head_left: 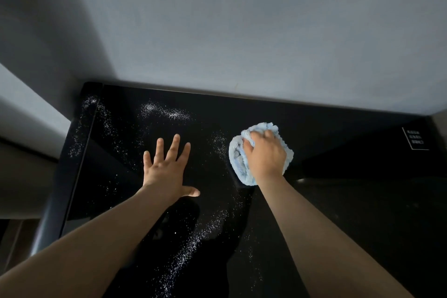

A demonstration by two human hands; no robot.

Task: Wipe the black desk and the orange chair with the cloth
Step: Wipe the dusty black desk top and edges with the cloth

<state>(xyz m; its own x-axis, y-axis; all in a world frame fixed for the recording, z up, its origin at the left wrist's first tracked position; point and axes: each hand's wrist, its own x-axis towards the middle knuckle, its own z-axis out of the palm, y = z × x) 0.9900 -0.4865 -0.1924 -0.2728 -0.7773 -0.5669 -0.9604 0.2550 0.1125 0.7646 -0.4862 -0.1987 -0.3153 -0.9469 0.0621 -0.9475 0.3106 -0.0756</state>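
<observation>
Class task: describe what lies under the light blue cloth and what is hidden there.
The bunched cloth rests on the black desk. White powder speckles the desk beside it; whether any lies beneath the cloth is hidden.

It is dim where I work. Soft light spreads over the pale grey wall (242, 19), darker toward its left corner. The glossy black worktop (350, 213) gives faint reflections. The wide lens bends the edges.

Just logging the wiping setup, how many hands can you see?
2. The left hand is spread flat over the black desk among white specks; the right hand, further right, grips the light blue cloth against the desk.
</observation>
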